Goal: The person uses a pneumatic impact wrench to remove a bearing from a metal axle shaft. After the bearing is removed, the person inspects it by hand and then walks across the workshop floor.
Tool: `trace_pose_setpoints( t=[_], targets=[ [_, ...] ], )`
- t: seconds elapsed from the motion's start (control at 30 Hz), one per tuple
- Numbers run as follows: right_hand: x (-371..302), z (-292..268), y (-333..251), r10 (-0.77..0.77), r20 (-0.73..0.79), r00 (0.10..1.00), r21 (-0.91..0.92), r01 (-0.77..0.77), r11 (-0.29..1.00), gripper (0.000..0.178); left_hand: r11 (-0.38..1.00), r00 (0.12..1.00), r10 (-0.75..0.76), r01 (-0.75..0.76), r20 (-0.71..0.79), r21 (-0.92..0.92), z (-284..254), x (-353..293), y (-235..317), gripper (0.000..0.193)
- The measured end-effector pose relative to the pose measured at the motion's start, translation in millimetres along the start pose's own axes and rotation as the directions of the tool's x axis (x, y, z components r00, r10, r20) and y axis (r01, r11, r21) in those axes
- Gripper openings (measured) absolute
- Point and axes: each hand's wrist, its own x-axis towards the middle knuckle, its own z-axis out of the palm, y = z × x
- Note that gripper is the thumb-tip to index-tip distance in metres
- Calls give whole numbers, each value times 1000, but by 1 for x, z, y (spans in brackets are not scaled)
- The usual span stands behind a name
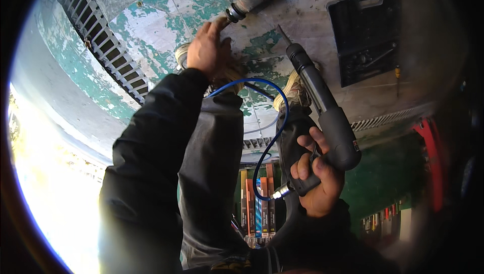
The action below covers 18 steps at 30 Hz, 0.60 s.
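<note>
My left hand (204,49) is closed round the narrow end of a metal part that looks like a CV joint (248,2), its wide cup pointing away over the worn floor. In my right hand (317,173) is a black air hammer (322,97), held by its grip. A pointed chisel bit (284,34) sticks out of its far end, just right of the joint and apart from it. From a metal fitting (281,192) under the grip, a blue air hose (285,117) loops up and left across my legs.
An open black tool case (343,70) lies at the far right, with a yellow-handled screwdriver (398,72) beside it. Drain grates (108,47) cross the floor. Long narrow boxes (250,203) stand between my legs; a red metal piece (431,163) is at the right.
</note>
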Motion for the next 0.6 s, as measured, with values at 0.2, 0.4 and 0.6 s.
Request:
trace_pose_setpoints(
  t=[0.2,0.4,0.6],
  targets=[
    [5,-23,-10,14,-49,999,-20,-15,1000,67,920,967,207,-244,147,307,-11,28,1,48],
    [6,-26,-20,-36,-74,997,-47,33,998,68,656,854,404,-520,328,547,-29,43,2,53],
    [8,-22,-21,-8,-55,998,-4,8,1000,68,569,792,437,-610,425,552,-34,51,2,54]
  ],
)
